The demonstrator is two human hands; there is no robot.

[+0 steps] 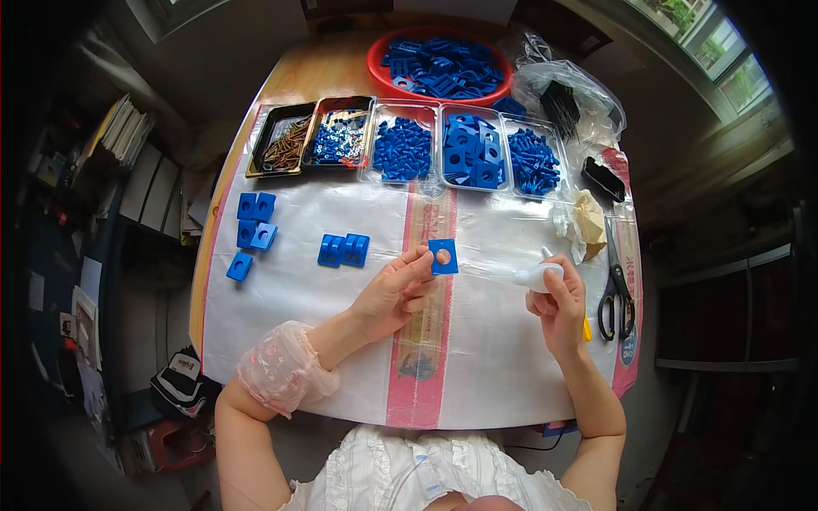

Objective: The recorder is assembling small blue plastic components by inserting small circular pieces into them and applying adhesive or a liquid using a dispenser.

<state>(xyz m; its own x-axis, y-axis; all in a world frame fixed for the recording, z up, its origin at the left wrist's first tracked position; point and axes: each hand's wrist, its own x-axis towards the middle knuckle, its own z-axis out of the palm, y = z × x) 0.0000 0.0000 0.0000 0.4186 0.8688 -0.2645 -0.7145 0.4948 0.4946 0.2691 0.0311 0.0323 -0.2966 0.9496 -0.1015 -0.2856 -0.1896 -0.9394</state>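
Note:
Between the fingertips of my left hand (394,289) is a flat blue plastic plate (443,245) with a round hole, held above the middle of the table. My right hand (558,302) is closed around a small white squeeze bottle (540,277) with a thin nozzle, apart from the plate. Left of my left hand lie several ribbed blue plastic pieces (343,250) side by side. Farther left, a small group of blue pieces with round holes (256,220) rests on the sheet, and one more blue piece (239,266) sits nearer to me.
Along the far side stand trays of brown screws (288,146), small nuts (339,140), blue pegs (402,149), blue plates (474,153) and blue plugs (534,162). Behind them is a red basin (375,72) of blue parts. Black scissors (615,298), crumpled paper (588,223) and a black phone (603,179) lie right.

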